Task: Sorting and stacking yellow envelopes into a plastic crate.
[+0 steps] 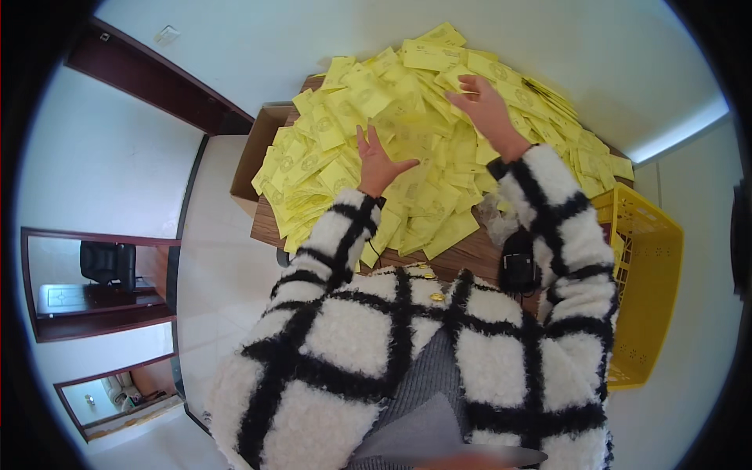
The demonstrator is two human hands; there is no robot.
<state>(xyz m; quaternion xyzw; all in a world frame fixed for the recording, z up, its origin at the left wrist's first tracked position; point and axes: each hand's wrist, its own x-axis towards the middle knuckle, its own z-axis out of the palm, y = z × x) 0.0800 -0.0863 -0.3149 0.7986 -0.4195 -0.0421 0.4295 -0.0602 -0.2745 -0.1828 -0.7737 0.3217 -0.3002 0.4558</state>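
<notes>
While yellow packets (442, 192) heap over the bench (268, 227) at upper centre, left hand (378, 167) and right hand (489, 115) lie above them, each grip splayed. Yellow crate (648, 305) stands right.

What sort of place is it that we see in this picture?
It looks like an office or a small packing room, though I cannot be certain: yellow packets are heaped on a wooden table, a yellow plastic crate is beside it, and a black office-type chair shows in the background.
</notes>
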